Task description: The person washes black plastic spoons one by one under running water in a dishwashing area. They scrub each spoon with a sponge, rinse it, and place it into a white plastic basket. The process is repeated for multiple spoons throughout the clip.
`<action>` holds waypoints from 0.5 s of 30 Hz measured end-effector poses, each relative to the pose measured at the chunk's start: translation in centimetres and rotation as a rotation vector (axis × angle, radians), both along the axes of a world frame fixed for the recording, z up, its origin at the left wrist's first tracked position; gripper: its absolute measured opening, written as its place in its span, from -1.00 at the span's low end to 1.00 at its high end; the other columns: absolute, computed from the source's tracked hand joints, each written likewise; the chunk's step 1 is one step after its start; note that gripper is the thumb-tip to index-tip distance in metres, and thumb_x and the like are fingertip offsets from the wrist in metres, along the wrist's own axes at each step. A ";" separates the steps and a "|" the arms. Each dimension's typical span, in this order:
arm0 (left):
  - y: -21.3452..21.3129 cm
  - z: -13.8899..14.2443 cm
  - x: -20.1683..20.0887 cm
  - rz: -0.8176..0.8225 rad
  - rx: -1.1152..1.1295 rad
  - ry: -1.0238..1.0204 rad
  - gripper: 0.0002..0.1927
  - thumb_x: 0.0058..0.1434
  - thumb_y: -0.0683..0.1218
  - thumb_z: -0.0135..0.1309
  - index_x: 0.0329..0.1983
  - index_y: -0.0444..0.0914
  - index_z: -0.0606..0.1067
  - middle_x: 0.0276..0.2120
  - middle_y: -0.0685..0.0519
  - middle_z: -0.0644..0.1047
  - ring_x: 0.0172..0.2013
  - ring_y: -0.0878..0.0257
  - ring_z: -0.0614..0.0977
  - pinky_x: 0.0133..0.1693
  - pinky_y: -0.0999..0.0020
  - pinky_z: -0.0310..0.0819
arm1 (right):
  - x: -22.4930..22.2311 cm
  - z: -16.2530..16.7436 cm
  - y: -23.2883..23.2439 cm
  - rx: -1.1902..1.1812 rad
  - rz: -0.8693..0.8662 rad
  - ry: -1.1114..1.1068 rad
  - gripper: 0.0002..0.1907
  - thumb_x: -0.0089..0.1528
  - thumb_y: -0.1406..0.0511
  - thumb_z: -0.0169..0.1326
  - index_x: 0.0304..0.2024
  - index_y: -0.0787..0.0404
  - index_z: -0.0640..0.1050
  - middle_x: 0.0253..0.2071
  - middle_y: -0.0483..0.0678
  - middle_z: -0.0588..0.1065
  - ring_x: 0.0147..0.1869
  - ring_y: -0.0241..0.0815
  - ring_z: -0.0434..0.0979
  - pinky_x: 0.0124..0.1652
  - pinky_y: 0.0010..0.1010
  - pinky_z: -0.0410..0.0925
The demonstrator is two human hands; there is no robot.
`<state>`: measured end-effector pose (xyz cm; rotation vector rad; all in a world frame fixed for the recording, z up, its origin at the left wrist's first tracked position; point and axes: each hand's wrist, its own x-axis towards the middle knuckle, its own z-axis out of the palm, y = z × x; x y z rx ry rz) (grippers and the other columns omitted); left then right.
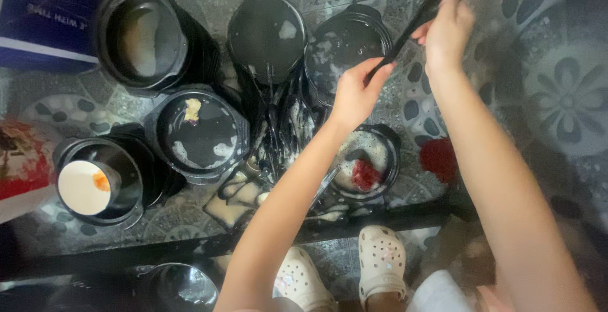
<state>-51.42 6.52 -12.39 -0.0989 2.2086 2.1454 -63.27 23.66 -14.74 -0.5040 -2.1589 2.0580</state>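
My left hand point(356, 94) and my right hand point(448, 30) both grip one long thin black utensil point(405, 36) that slants from the upper right down to the left hand. They hover over a black round bowl point(345, 46) with soapy water inside. Just below my left wrist sits another black bowl point(369, 160) holding foam and a red sponge point(365, 174). A heap of wet black utensils point(278, 128) lies to the left of that bowl. My feet in white clogs point(382, 258) stand at the bottom.
Several black bowls and lids stand on the patterned tiled floor: an upper-left bowl point(142, 36), a lid point(266, 30), a dirty bowl point(199, 131), and a stack with a white cup point(82, 187). A red scrubber point(438, 159) lies right. A blue box point(44, 14) sits far left.
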 end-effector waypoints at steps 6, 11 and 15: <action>-1.7 0.5 1.6 0.153 -0.483 0.269 -0.72 0.32 -0.07 0.14 0.06 -0.22 0.61 -0.34 -0.15 0.56 -0.32 -0.04 0.61 -0.23 0.15 0.48 | 1.8 -0.5 0.8 -0.529 0.187 -0.009 -0.43 0.45 -0.12 -0.12 0.08 0.22 0.53 -0.33 -0.09 0.44 -0.44 -0.22 0.50 -0.37 -0.31 0.40; -1.7 -0.8 2.0 0.168 -0.441 0.248 -0.70 0.35 -0.05 0.14 0.10 -0.24 0.57 -0.26 -0.18 0.55 -0.23 -0.10 0.62 -0.16 0.15 0.52 | 1.8 0.8 1.8 -0.621 0.319 0.023 -0.67 0.49 0.15 0.02 0.22 0.17 0.44 0.04 0.12 0.60 -0.04 -0.11 0.63 0.00 -0.22 0.49; -2.3 -2.4 1.1 0.142 -0.269 0.161 -0.78 0.37 -0.08 0.15 0.01 -0.28 0.57 -0.25 -0.11 0.63 -0.29 0.10 0.67 -0.23 0.29 0.56 | 2.3 1.7 2.2 -0.704 0.359 0.035 -0.66 0.47 0.34 0.01 0.29 0.18 0.39 0.14 0.11 0.58 0.26 -0.08 0.59 0.24 -0.13 0.50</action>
